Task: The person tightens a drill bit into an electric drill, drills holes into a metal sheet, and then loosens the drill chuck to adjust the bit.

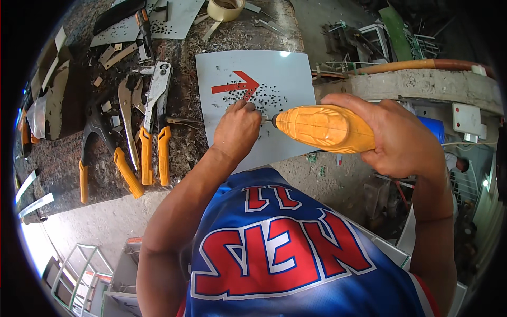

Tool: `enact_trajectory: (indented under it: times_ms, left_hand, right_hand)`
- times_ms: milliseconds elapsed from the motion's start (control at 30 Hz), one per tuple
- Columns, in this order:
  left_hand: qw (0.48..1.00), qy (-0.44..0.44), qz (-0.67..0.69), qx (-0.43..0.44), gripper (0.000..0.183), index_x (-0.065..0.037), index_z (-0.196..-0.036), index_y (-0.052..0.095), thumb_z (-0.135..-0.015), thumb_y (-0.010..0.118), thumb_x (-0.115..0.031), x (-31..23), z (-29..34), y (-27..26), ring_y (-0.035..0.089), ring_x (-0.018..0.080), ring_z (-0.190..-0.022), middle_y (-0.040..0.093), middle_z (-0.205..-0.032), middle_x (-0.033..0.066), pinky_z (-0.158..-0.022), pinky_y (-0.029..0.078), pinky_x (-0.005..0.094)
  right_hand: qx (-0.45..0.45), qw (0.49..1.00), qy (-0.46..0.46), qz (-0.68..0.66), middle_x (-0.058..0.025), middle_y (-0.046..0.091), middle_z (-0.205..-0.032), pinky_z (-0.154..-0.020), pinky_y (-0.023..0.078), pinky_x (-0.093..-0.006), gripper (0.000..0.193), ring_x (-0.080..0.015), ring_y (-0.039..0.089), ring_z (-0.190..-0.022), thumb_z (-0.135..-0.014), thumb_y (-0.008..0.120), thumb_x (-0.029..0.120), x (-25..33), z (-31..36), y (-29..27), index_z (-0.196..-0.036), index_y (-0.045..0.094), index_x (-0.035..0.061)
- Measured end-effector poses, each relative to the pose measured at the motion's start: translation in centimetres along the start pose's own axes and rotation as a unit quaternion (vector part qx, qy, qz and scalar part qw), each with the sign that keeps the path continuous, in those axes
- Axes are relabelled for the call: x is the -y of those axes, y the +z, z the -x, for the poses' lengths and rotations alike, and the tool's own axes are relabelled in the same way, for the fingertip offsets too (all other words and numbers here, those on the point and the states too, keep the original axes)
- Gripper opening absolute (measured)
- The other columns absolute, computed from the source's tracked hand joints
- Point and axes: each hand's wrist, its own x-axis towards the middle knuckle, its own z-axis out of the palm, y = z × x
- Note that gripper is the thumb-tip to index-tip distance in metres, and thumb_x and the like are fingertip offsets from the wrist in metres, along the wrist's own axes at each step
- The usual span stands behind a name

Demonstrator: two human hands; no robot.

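Observation:
My right hand point(398, 134) is wrapped round a yellow power drill point(322, 127). The drill points left, its bit reaching close to the knuckles of my left hand point(237, 127). That left hand is closed, fingers curled down over a white sheet point(274, 68); whatever the fingertips hold, if anything, is hidden beneath them. A red arrow point(235, 86) marks the sheet, its lower barb partly covered by my fingers. Many small dark bits point(266, 95) lie scattered around the arrowhead. Whether the bit touches the sheet I cannot tell.
The worn workbench point(185, 68) holds yellow-handled hand tools, including a white-headed one point(157, 95) and a black one point(94, 127). A tape roll point(224, 9) and another pale sheet point(179, 21) lie at the back. A concrete ledge point(412, 84) stands right; a person point(458, 162) is beyond.

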Motion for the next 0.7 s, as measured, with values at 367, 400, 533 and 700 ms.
enact_trajectory:
  times_ms: [367, 400, 533, 700]
  left_hand:
    - [1.000, 0.017, 0.012, -0.014, 0.006, -0.002, -0.072, 0.062, -0.071, 0.057, 0.000, 0.2, 0.2, 0.3, 0.059, 0.0324, -0.098, 0.063, -0.086, 0.0140, -0.090, 0.049, 0.0394]
    - [1.000, 0.017, 0.009, -0.012, 0.006, -0.002, -0.072, 0.061, -0.071, 0.056, 0.001, 0.1, 0.2, 0.3, 0.060, 0.0330, -0.097, 0.063, -0.086, 0.0144, -0.090, 0.049, 0.0397]
    - [1.000, 0.023, 0.004, -0.016, 0.007, -0.002, -0.072, 0.061, -0.070, 0.056, 0.001, 0.1, 0.2, 0.4, 0.061, 0.0348, -0.094, 0.063, -0.084, 0.0157, -0.091, 0.048, 0.0401]
    - [0.999, 0.017, -0.020, 0.018, 0.011, -0.001, -0.073, 0.067, -0.075, 0.056, -0.002, 0.3, -0.1, 0.3, 0.061, 0.0307, -0.096, 0.066, -0.089, 0.0128, -0.087, 0.051, 0.0382]
  right_hand:
    - [-0.015, 1.000, -0.013, 0.023, -0.0196, 0.067, -0.106, -0.086, 0.050, -0.0447, 0.074, -0.0415, 0.062, -0.098, -0.060, 0.061, 0.000, -0.3, 0.5, 0.6, -0.133, 0.050, 0.0091]
    - [-0.020, 0.999, -0.032, 0.020, -0.0198, 0.067, -0.105, -0.085, 0.050, -0.0446, 0.074, -0.0415, 0.063, -0.097, -0.060, 0.061, -0.001, -0.6, 0.6, 0.8, -0.133, 0.050, 0.0085]
    - [0.008, 1.000, -0.006, -0.022, -0.0201, 0.068, -0.104, -0.084, 0.050, -0.0444, 0.074, -0.0417, 0.063, -0.096, -0.061, 0.061, -0.003, -1.0, 0.9, 0.9, -0.133, 0.049, 0.0069]
    - [-0.017, 0.999, -0.045, 0.005, -0.0221, 0.067, -0.104, -0.083, 0.050, -0.0430, 0.073, -0.0417, 0.063, -0.097, -0.062, 0.059, -0.004, -1.2, 0.6, 1.6, -0.133, 0.048, 0.0056]
